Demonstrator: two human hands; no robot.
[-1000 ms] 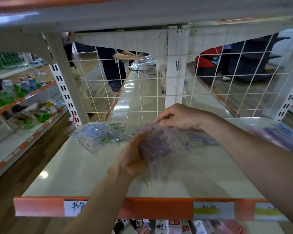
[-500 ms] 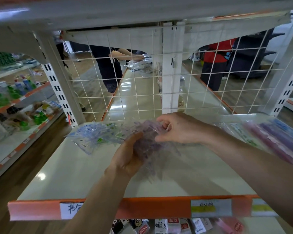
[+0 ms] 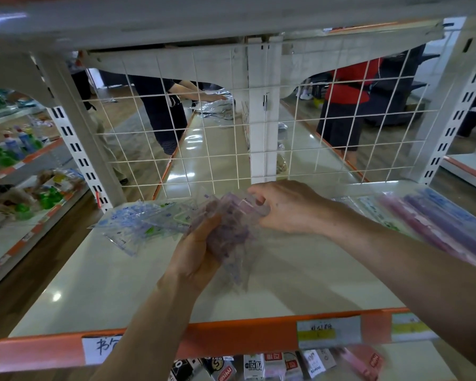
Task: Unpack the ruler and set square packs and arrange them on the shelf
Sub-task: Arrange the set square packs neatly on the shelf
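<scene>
My left hand (image 3: pixel 197 250) grips a bundle of purple set square packs (image 3: pixel 231 237) in crinkled clear wrap, held above the cream shelf (image 3: pixel 121 284). My right hand (image 3: pixel 283 207) pinches the top of that same bundle from the right. Blue and green set square packs (image 3: pixel 132 224) lie fanned out on the shelf just left of my hands. Long ruler packs (image 3: pixel 440 224) in pink, purple and blue lie in a row at the shelf's right side.
A white wire grid (image 3: pixel 217 149) backs the shelf, with a white post (image 3: pixel 261 119) in the middle. Two people (image 3: pixel 162 114) stand behind it. An orange price rail (image 3: pixel 245 336) fronts the shelf; small boxes (image 3: pixel 259 365) sit below. Stocked shelves (image 3: pixel 17 166) stand left.
My right hand has dropped from above the bundle and closed on its top edge. The left hand keeps its hold on the purple packs.
</scene>
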